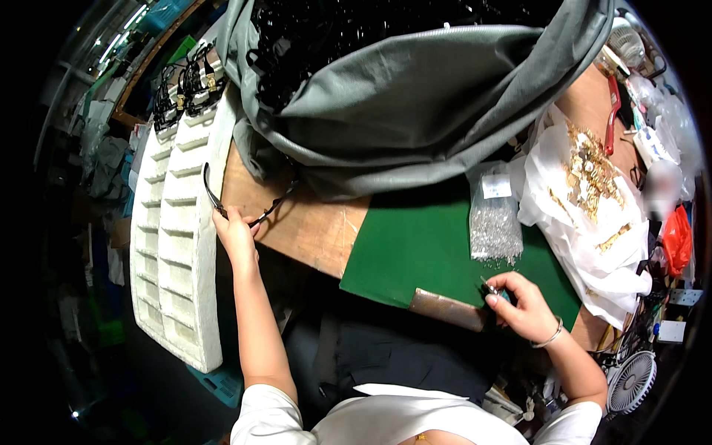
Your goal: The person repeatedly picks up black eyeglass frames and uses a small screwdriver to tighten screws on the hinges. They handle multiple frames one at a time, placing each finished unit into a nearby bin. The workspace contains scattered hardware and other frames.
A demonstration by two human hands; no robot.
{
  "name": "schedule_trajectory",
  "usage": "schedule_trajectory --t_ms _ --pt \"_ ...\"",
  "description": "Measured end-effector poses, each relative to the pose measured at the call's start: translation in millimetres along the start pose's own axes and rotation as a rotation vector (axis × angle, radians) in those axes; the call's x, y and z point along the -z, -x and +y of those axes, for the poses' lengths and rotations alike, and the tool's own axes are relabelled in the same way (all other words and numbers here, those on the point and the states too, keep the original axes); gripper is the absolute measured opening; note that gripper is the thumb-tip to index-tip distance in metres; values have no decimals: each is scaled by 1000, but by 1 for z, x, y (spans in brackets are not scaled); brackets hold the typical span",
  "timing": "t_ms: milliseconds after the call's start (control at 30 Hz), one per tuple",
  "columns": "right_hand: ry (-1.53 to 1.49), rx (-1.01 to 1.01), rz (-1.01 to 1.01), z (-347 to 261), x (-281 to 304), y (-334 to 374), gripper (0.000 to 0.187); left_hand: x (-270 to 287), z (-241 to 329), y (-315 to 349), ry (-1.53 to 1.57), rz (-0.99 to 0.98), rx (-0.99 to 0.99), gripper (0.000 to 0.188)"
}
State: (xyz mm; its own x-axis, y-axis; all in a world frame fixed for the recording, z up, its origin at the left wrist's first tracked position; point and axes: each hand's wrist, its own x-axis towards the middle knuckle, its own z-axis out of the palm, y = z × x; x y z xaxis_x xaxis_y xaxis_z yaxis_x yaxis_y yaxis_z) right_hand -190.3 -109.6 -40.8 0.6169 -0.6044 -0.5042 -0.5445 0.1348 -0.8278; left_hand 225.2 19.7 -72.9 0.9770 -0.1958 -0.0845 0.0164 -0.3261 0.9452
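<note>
My left hand (238,236) is closed round the middle of a pair of black glasses (213,194), whose two thin arms stick out on either side. It is above the wooden table edge, beside a white foam tray (172,245) with rows of compartments. My right hand (521,305) pinches a small dark hand tool with a thin metal tip (488,288); its exact kind is mostly hidden by the fingers. This hand is over the front of a green mat (415,245), next to a worn metal strip (448,309) at the edge. A clear bag of tiny silvery parts (495,222) lies open just beyond.
Grey cloth (400,104) surrounds a heap of shiny black pieces at the back. Black glasses with gold details (194,83) fill the tray's far end. At right are a white bag (545,193) of gold-coloured parts, a red-handled tool (612,115) and a small fan (631,382).
</note>
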Motion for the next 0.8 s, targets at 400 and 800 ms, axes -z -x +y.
schedule_trajectory --t_ms 400,800 --pt "139 156 168 8 4 7 24 -35 78 4 -433 117 -898 47" --pt "309 273 247 -3 -9 6 22 -192 266 -142 910 -735 247 45"
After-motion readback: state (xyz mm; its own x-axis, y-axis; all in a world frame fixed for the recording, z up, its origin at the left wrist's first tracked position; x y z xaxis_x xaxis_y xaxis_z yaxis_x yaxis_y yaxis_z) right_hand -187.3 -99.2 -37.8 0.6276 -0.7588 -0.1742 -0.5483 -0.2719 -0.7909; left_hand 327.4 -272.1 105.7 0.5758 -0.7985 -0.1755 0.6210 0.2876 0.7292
